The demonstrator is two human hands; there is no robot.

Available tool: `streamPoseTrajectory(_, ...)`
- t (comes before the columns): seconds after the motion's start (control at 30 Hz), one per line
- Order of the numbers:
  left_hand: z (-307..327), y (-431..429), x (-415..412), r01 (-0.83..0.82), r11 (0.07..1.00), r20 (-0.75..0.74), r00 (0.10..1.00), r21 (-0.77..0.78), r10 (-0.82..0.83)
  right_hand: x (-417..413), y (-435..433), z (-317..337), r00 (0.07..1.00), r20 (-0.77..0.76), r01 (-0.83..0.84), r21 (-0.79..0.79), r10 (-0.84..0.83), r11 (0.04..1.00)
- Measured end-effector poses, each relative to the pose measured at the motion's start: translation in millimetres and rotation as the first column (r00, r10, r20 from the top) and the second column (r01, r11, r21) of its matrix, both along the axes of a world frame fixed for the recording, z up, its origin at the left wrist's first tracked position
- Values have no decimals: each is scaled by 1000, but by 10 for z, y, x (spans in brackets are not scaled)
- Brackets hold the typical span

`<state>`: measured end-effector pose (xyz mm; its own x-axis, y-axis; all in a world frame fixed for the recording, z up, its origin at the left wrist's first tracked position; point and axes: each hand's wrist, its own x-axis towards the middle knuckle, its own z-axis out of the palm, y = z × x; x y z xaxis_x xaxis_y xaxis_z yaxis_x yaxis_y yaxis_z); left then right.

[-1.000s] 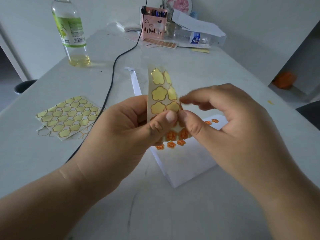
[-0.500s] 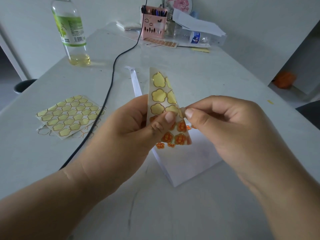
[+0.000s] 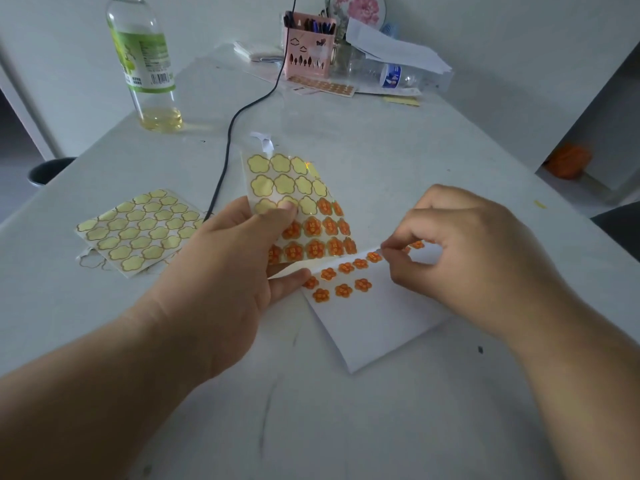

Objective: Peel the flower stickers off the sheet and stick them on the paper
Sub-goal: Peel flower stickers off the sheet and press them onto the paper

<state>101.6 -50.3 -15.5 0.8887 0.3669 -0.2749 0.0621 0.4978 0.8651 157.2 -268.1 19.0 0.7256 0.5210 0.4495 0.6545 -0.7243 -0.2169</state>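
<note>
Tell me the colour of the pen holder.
Pink, with leaf and cloud cutouts: the pen holder, head view.

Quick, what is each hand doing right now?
Left hand: closed, holding the sticker sheet.
Right hand: fingertips pinched at the white paper; a sticker between them cannot be told.

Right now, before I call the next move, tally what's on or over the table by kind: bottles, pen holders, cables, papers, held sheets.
Bottles: 2, the green-label bottle upright and the blue-label bottle lying down
Pen holder: 1
Black cable: 1
White paper: 1
Sticker sheet in the left hand: 1
Total: 6
</note>
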Motion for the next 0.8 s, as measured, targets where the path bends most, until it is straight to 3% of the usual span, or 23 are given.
streamPoseTrajectory(0.37, 6, 22, -7, -2, 999, 3, 1000, -41, 2, 36, -4, -73, 996, -87, -48, -167, 34, 985)
streamPoseTrajectory(0.67, 0, 34, -17, 45, 998, 40, 998, -32, -43, -15, -14, 45, 967, -252, -44, -349, -48, 936)
streamPoseTrajectory(0.8, -9, 21, -23, 74, 997, 64, 995, -9, -73, -198, 37, 105, 980, -172, 2, -507, -103, 862)
